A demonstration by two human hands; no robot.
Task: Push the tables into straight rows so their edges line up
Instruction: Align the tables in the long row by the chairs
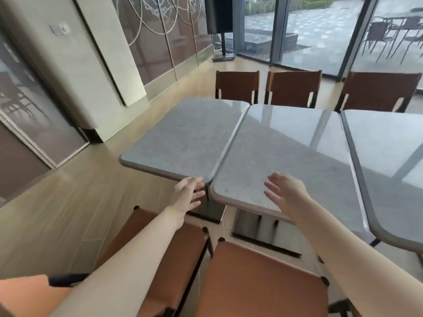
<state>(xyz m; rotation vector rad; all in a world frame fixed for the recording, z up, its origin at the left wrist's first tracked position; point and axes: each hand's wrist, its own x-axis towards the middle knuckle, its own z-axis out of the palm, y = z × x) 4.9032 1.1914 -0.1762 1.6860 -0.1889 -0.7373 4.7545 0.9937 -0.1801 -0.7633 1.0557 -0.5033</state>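
Three grey stone-topped tables stand side by side. The left table (183,138) sits further back than the middle table (286,161), so their near edges are stepped; a narrow wedge gap runs between them. The right table (389,168) lies close against the middle one. My left hand (188,194) reaches with spread fingers to the near right corner of the left table, just below its edge. My right hand (286,194) hovers with fingers spread over the near edge of the middle table. Neither hand holds anything.
Two brown chairs (258,280) stand close in front of me, under my arms. Three more brown chairs (293,88) line the far side of the tables. A pillar and wall panels run along the left, with wood floor (68,202) between; glass doors lie beyond.
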